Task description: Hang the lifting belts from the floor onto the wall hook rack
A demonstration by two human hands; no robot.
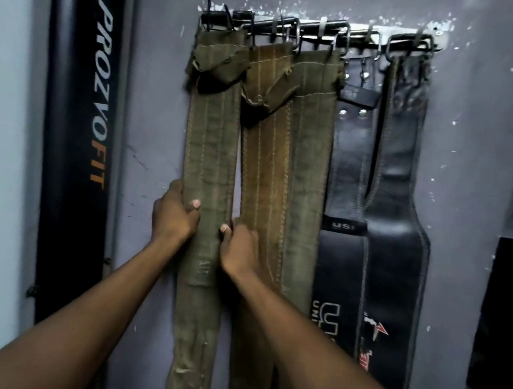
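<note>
**Both edges of the olive canvas belt (213, 139) gripped**

Frayed, with pale stitching down its length, it hangs leftmost on the wall hook rack (360, 30). The left hand (173, 214) grips its left edge and the right hand (239, 249) its right edge, thumbs in front. A brown belt (274, 163) hangs just beside it.

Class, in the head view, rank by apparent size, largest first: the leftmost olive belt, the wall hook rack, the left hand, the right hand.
1. leftmost olive belt
2. wall hook rack
3. left hand and right hand: they look alike, so unranked.
</note>
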